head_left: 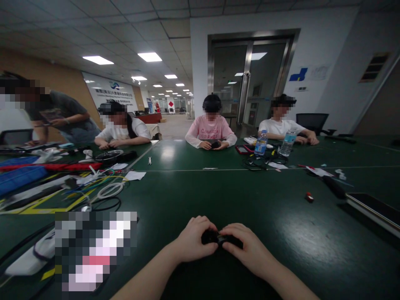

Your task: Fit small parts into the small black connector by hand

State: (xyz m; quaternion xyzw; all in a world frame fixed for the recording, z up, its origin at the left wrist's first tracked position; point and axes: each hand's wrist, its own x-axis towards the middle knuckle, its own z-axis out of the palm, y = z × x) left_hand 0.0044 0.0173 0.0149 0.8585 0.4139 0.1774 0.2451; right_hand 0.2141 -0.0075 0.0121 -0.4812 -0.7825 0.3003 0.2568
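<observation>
Both my hands meet low in the middle of the view, just above the green tabletop (175,191). Between them is a small black object (221,239) with a shiny spot at its centre; the fingers cover much of it, and its kind cannot be made out. My left hand (194,240) curls round its left end, thumb below and fingers above. On the other end, my right hand (246,246) grips in the same way, with thumb and forefinger near the middle.
Cables (111,190), a white power strip (33,256) and a blue basket (21,179) crowd the left. Ahead stand two water bottles (261,143). A small red item (309,197) and a flat black-topped device (376,208) lie right. Several people wearing headsets are across the table.
</observation>
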